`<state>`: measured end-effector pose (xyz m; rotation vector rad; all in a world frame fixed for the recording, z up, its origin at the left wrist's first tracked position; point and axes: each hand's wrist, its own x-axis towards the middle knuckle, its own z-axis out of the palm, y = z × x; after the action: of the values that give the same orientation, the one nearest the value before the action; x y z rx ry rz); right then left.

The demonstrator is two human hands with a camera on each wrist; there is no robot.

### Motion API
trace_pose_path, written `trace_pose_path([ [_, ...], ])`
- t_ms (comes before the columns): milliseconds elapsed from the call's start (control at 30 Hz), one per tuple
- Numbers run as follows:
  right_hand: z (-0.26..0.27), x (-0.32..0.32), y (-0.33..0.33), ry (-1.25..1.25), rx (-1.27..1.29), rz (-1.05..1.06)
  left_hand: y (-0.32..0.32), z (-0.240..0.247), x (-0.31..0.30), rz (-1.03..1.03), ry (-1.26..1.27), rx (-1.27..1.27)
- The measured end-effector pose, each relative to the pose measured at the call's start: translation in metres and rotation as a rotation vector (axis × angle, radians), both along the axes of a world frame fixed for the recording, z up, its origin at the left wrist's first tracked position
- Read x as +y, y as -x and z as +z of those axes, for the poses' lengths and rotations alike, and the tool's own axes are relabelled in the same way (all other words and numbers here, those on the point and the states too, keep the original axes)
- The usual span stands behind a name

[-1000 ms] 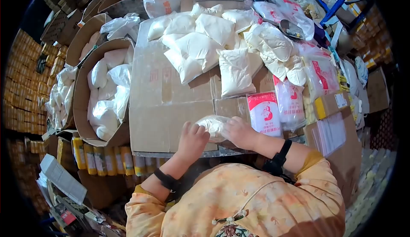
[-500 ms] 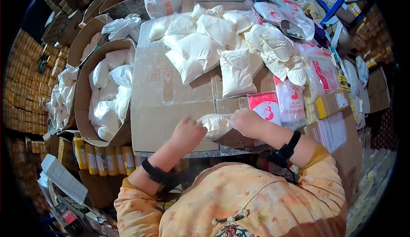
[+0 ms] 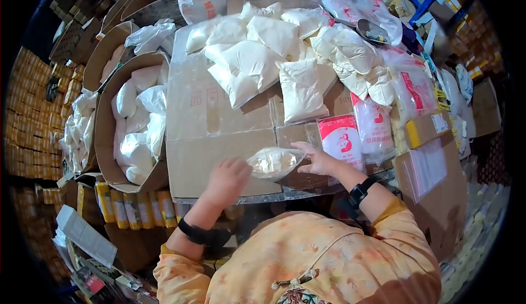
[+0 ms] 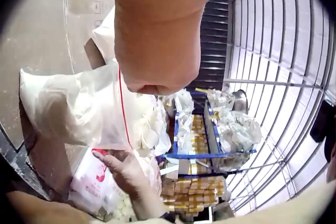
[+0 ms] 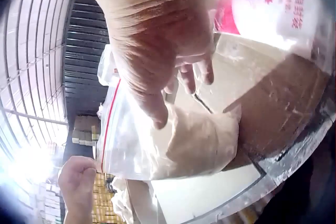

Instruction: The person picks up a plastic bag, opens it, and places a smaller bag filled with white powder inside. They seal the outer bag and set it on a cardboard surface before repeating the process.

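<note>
A clear zip bag of pale powder, with a red line along its closure, lies near the front of the cardboard-covered table. My left hand is curled at the left end of the closure; in the right wrist view this left hand pinches the bag's corner by the red line. On the bag's other side, my right hand has its fingers spread. The right wrist view has the right hand over the filled bag, thumb and fingers apart.
Filled powder bags are heaped at the back of the table. Red-and-white packs lie right of the work. At left stands a carton of filled bags. A small brown box with yellow tape sits at the right edge.
Both hands were curled at the ends of the bag. My right hand has let go and spread its fingers. The left hand has shifted slightly left and toward the body.
</note>
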<state>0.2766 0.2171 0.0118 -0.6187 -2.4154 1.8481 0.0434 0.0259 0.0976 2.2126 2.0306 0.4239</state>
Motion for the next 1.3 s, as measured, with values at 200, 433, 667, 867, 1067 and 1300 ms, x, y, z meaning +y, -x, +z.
trace_pose_path([
  [200, -0.03, -0.011, 0.004, 0.042, 0.086, -0.034, 0.009, -0.057, -0.002, 0.21, 0.208, -0.774],
  [433, -0.052, -0.019, 0.009, -0.012, 0.157, -0.106, -0.018, -0.104, 0.014, 0.278, 0.276, -1.419],
  [667, -0.044, -0.037, 0.017, 0.23, 0.172, -0.407, -0.024, -0.117, 0.007, 0.331, 0.11, -1.257],
  [867, -0.023, -0.034, 0.023, 0.047, 0.314, -0.41, -0.017, -0.102, 0.005, 0.283, -0.054, -1.188],
  [1067, 0.016, -0.03, 0.02, 0.265, 0.395, -0.327, -0.013, -0.046, 0.004, 0.227, -0.16, -1.138],
  [1300, -0.007, -0.023, 0.035, 0.361, 0.094, -0.511, -0.003, -0.075, -0.007, 0.577, 0.128, -1.31],
])
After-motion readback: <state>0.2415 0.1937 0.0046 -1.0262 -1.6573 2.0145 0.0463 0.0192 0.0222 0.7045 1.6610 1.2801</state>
